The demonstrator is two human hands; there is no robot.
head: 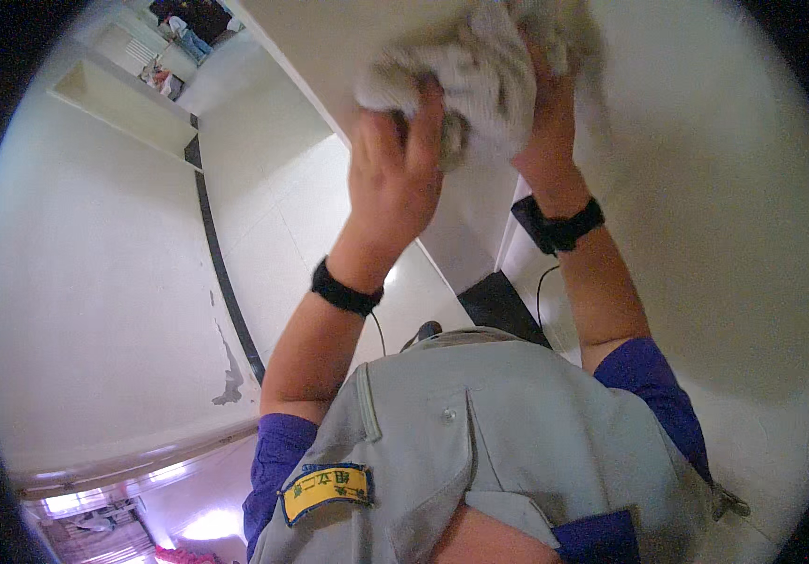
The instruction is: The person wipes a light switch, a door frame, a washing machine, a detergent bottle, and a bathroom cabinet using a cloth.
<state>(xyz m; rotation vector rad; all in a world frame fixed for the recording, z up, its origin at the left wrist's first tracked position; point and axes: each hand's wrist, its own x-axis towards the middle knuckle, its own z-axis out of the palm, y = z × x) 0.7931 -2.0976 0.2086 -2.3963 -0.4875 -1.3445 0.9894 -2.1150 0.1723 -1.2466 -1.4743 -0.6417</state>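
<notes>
A crumpled whitish cloth (489,77), blurred, is bunched between my raised hands at the top of the view, close to a pale wall corner. My left hand (397,155) has its fingers bent into the cloth's near side. On the other side my right hand (552,120) is up against the cloth, its fingers partly hidden by the folds. Each wrist wears a black band (348,287) with a thin dark cable.
White walls (94,247) stand on both sides, the left one with peeling paint (231,377) and a dark baseboard (217,247). Glossy pale floor tiles (270,204) lie below. A black panel (503,303) sits low by my body. Another person (186,35) is far off at the upper left.
</notes>
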